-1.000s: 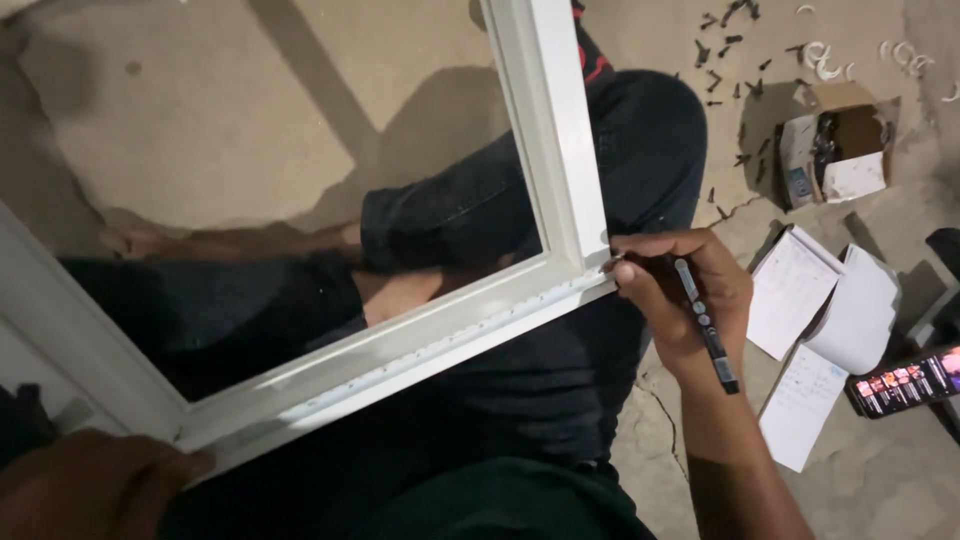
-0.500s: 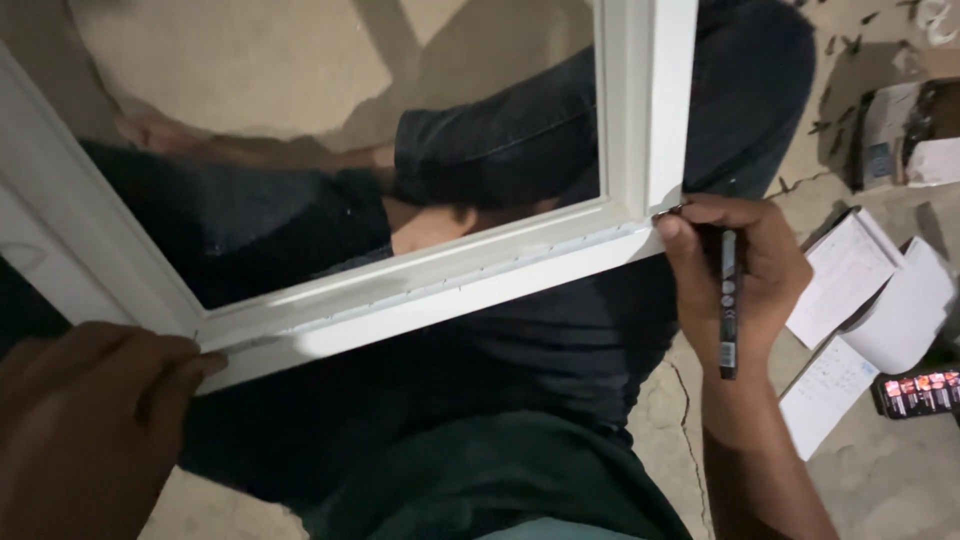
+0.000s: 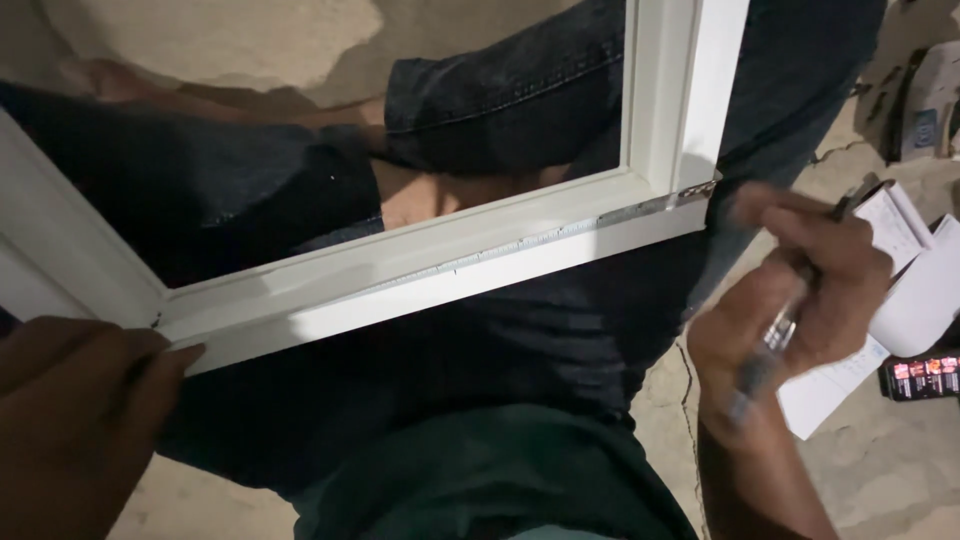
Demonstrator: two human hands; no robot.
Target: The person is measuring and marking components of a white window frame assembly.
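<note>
A cracked concrete floor fills the lower right. The right hand, clamped on a pen, is just right of the white frame, whose rail runs lower left to upper right. The left hand grips its left corner. The view has come closer than before.

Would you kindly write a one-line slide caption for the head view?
Left hand steadies a white frame across the lap while the right hand holds a pen beside its corner.
</note>
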